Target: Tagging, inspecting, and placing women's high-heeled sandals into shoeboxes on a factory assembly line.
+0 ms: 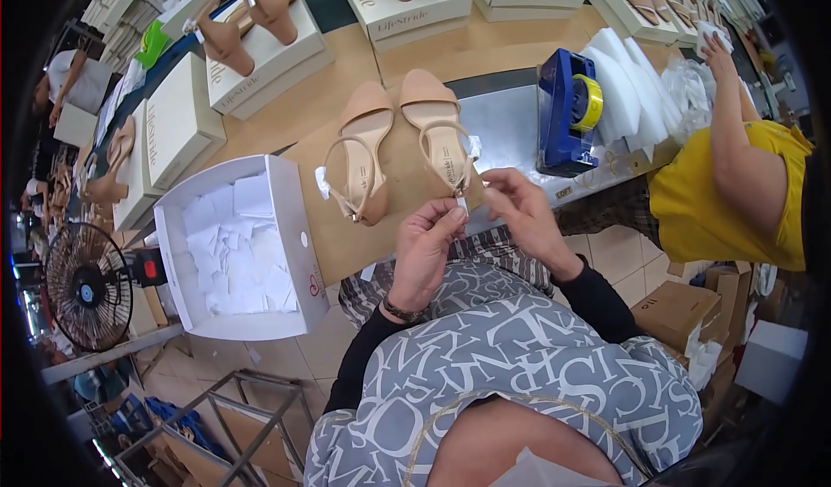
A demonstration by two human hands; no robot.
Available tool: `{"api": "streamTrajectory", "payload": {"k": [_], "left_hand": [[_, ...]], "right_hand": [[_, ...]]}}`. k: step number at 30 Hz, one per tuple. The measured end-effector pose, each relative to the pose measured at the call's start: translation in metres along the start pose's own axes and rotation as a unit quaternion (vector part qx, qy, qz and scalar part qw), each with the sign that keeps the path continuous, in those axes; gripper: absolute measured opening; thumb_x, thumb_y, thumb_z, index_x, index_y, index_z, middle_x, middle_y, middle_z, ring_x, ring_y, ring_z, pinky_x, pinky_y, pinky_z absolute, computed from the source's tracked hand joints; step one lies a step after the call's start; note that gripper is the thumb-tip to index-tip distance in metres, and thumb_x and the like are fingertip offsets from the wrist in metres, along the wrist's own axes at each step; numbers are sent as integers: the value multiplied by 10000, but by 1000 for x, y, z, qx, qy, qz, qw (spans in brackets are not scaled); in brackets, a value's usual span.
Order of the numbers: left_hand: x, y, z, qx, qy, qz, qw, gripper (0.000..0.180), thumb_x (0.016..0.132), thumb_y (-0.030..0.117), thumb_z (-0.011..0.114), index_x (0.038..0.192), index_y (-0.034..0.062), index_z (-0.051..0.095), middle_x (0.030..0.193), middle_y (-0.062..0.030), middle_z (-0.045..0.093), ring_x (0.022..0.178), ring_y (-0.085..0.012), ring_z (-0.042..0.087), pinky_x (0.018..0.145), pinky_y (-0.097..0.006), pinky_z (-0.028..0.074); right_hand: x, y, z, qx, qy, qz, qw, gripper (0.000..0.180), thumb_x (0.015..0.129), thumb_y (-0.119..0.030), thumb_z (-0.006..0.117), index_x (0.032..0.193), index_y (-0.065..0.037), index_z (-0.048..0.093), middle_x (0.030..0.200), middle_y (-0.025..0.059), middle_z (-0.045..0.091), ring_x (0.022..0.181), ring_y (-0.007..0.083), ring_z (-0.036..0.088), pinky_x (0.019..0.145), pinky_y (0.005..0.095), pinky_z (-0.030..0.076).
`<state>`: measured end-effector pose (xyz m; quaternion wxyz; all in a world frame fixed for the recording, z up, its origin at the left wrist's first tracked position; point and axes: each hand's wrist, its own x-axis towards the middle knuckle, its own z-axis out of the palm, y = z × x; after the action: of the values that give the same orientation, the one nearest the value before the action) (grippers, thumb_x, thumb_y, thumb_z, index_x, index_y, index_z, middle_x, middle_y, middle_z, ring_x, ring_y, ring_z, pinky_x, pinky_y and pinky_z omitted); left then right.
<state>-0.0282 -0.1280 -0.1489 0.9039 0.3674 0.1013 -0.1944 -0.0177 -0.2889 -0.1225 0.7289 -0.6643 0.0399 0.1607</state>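
Note:
A pair of beige ankle-strap sandals lies in front of me with the toes pointing away: the left sandal (364, 145) and the right sandal (430, 97). White wrapping clings to the strap of each. My left hand (422, 251) pinches a small white paper slip (461, 206) by the heel end of the right sandal. Close beside it, my right hand (530, 219) has its thumb and fingers bent together near that same strap. Whatever lies between those fingertips is too small to make out.
A white box (305, 227) of paper slips stands at the left. Cream shoeboxes (186, 123) with sandals on top line the far side. A blue tape dispenser (558, 110) and white foam sheets (619, 76) are at the right. A person in yellow (723, 201) works beyond; a fan (86, 288) stands left.

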Motion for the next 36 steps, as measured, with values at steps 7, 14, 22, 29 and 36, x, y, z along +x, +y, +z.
{"api": "streamTrajectory", "payload": {"k": [7, 14, 22, 29, 36], "left_hand": [[-6, -3, 3, 5, 21, 14, 1000, 152, 830, 95, 622, 953, 11, 595, 835, -33, 613, 732, -79, 554, 654, -204, 436], [-4, -7, 3, 9, 24, 14, 1000, 142, 843, 84, 604, 957, 9, 567, 845, -55, 607, 715, -107, 556, 664, -240, 463], [-2, 1, -4, -50, 17, -41, 998, 142, 825, 74, 631, 927, 30, 542, 805, -41, 598, 695, -96, 563, 640, -222, 470], [-3, 8, -5, 99, 54, -12, 994, 179, 784, 81, 681, 900, 24, 558, 697, -5, 583, 569, -56, 524, 525, -178, 426], [-10, 28, 1, 209, 11, -13, 978, 214, 819, 164, 658, 943, -7, 623, 588, 69, 464, 512, -3, 399, 463, -149, 317]], "right_hand": [[-42, -10, 4, -198, -78, -191, 958, 655, 733, -137, 702, 1312, -40, 410, 874, 72, 505, 703, 123, 477, 657, 231, 415], [-36, -2, 6, -207, -132, -170, 954, 725, 757, -221, 686, 1360, -33, 330, 901, 54, 482, 723, 122, 456, 691, 234, 401], [-28, 2, 6, 109, -142, 23, 984, 567, 808, -41, 604, 1327, -25, 378, 830, 4, 484, 708, 87, 457, 681, 208, 404], [-3, -22, 3, -223, -173, -56, 958, 331, 814, -106, 618, 1106, 42, 563, 729, 1, 523, 669, 71, 479, 615, 216, 404], [-13, -14, -2, -65, -78, 109, 989, 193, 841, -108, 603, 979, 24, 628, 684, 17, 583, 570, 61, 508, 516, 190, 410]]}}
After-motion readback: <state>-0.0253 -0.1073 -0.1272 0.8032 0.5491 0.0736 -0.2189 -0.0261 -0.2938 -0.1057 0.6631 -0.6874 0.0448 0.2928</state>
